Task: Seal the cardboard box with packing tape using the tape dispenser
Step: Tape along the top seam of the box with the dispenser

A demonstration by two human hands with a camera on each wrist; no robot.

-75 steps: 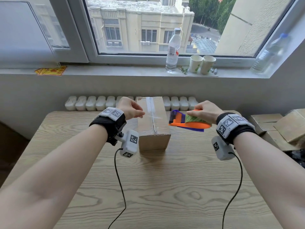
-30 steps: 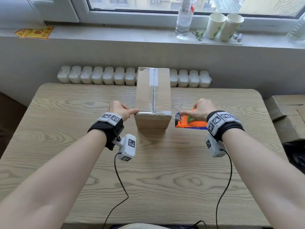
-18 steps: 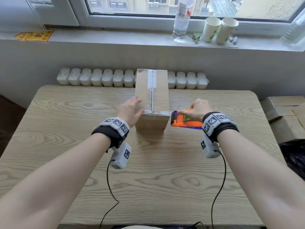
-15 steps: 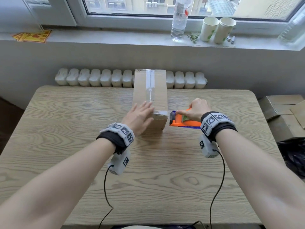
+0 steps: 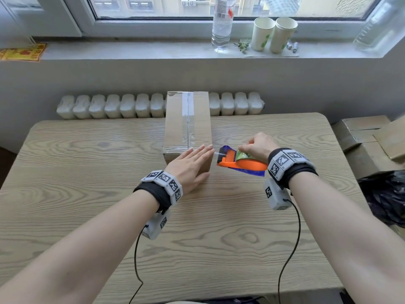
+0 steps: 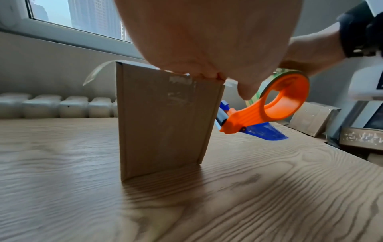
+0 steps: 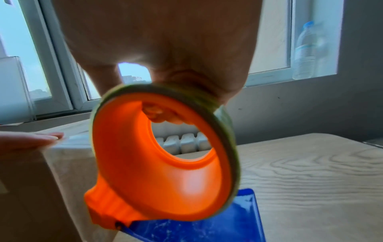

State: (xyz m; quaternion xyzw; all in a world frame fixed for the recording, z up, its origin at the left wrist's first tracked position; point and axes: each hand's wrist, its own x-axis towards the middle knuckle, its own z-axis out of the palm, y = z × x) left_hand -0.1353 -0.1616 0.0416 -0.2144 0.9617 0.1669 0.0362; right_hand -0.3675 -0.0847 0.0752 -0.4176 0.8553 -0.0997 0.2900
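A long cardboard box (image 5: 187, 123) stands on the wooden table, with clear tape down its top seam and a strip across its near end. My left hand (image 5: 190, 163) lies flat on that near end with straight fingers, pressing the tape down; in the left wrist view the palm (image 6: 207, 41) sits on the box's top edge (image 6: 165, 114). A loose tape end sticks out at the box's left corner (image 6: 97, 72). My right hand (image 5: 257, 147) grips the orange and blue tape dispenser (image 5: 240, 162) just right of the box, off the table. Its ring fills the right wrist view (image 7: 161, 157).
A row of white containers (image 5: 109, 106) lines the table's far edge behind the box. On the windowsill stand a water bottle (image 5: 221, 25) and two paper cups (image 5: 274, 34). Cardboard boxes (image 5: 361, 137) and a black bag (image 5: 385, 196) lie to the right of the table.
My left hand went from pinching the tape end at the box's left corner to lying flat on the near end, sliding right. The right hand lifted the dispenser slightly beside the box.
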